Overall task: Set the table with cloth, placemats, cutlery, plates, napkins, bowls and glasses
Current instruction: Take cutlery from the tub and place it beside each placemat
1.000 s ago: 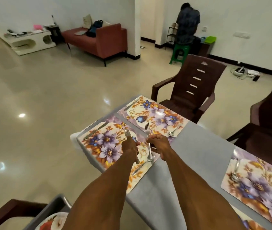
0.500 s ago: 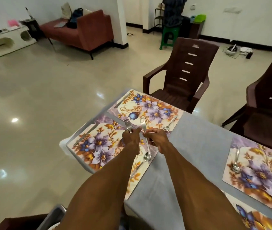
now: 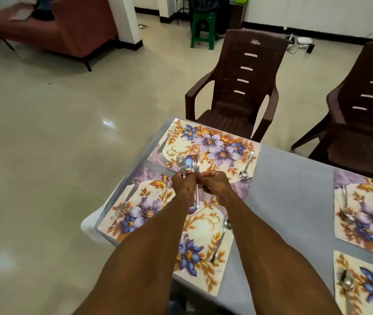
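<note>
Table [image 3: 294, 201]: covered with a grey cloth [image 3: 290, 223] that reaches to its edges. Four floral placemats lie on the cloth. The near-left placemat [image 3: 199, 226] sits at the left end of the table, directly below both hands. The far-left placemat [image 3: 212, 146] lies just beyond it, in front of a brown plastic chair [image 3: 238, 87]. Two more placemats lie at the right edge of the view: the upper right placemat [image 3: 369, 214] and the lower right placemat [image 3: 367, 285], both partly cut off. A second brown chair [image 3: 358, 105] stands beyond the table on the right.

Cutlery on the mats: a knife [image 3: 125, 202] along the left side of the near-left placemat; a spoon [image 3: 220, 239] along its right side; a knife [image 3: 165, 139] on the left side of the far-left placemat; a spoon [image 3: 247, 165] on its right side.

Hands: left hand [image 3: 184, 183] is closed around the handle of a fork [image 3: 181, 164], tines pointing away from the person. Right hand [image 3: 215, 181] is closed, pinching a second fork [image 3: 196, 180] near its neck; the handle hangs down between the wrists. The two hands touch each other above the gap between the two left placemats
</note>
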